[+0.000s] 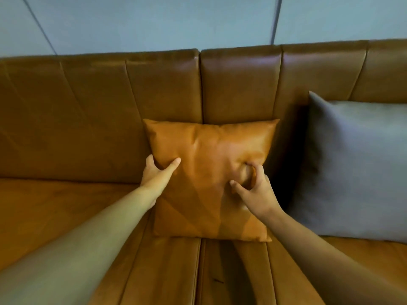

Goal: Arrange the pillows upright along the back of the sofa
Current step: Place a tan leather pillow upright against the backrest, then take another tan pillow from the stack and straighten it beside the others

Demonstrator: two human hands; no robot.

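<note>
A tan leather pillow [209,172] stands upright in the middle of the brown leather sofa [88,128], leaning against its backrest. My left hand [157,172] grips the pillow's left edge, thumb on the front face and fingers behind. My right hand [253,188] pinches a fold of leather on the pillow's right front. A larger grey pillow [356,168] stands upright against the backrest to the right, apart from the tan one.
The sofa seat [55,208] stretches out bare to the left of the tan pillow. A pale blue-grey panelled wall [154,23] rises behind the backrest. The seam between two seat cushions runs down below the tan pillow.
</note>
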